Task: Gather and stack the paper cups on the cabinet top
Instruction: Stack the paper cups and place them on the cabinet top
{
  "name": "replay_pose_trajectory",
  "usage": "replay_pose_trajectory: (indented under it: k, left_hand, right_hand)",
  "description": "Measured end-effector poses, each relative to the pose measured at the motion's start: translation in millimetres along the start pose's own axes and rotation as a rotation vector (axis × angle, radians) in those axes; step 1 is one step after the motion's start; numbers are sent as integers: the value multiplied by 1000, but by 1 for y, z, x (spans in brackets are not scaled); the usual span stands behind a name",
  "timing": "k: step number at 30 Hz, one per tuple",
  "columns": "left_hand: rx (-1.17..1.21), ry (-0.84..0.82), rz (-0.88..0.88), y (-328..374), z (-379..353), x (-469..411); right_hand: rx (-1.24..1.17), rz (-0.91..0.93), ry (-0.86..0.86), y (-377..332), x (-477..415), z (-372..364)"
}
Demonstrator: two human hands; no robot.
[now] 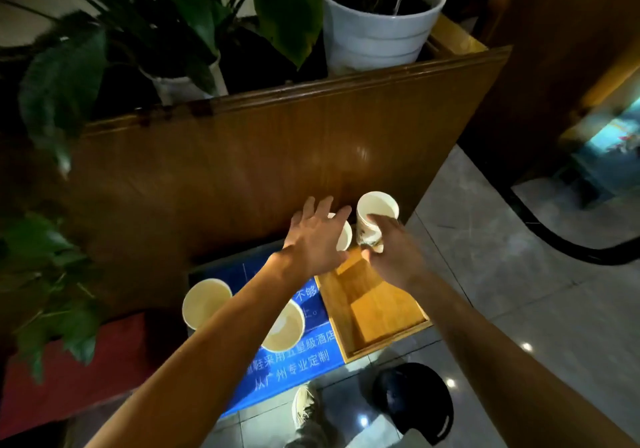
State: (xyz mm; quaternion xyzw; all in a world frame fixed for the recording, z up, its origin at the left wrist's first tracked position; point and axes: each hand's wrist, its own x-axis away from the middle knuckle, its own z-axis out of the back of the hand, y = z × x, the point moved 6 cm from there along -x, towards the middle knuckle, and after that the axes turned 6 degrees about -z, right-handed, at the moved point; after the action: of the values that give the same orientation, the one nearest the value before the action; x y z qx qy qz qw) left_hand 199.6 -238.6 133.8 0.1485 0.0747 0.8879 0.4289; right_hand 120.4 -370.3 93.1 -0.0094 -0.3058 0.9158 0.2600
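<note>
My right hand (393, 252) grips a white paper cup (375, 217) with a printed side, held upright at the far end of the wooden tray (381, 309). My left hand (313, 239) is spread open over a second white cup (344, 238), which is mostly hidden beneath the fingers. I cannot tell whether the fingers touch it. Two more open cups stand upright on the blue cabinet top (294, 371): one at the left (206, 302), one (285, 326) partly hidden behind my left forearm.
A tall wooden panel (277, 156) rises right behind the cups, with a white plant pot (377, 28) and large leaves (62, 77) above it. A black bin (414, 399) and a shoe (304, 404) are on the tiled floor below.
</note>
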Motion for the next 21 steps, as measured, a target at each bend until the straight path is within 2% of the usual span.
replay_pose_trajectory:
  k: [5, 8, 11, 14, 17, 21]
  left_hand:
    - [-147, -148, -40, -7, -22, -34]
    - [-125, -209, -45, -12, -37, -44]
    - [-69, -223, -40, -17, -50, -49]
    - [-46, -205, -29, -20, -56, -55]
    - [-44, -159, -26, -18, -60, -58]
    - [-48, -141, -7, -16, -64, -59]
  right_hand:
    - [240, -59, -25, 1, -52, -7]
    - [339, -107, -113, 5, -72, -19]
    - [418, -76, -124, 6, -86, -24]
    - [372, -116, -98, 9, -99, -19]
    - [300, -173, -153, 11, -103, -21]
    - [290, -131, -144, 12, -100, -23]
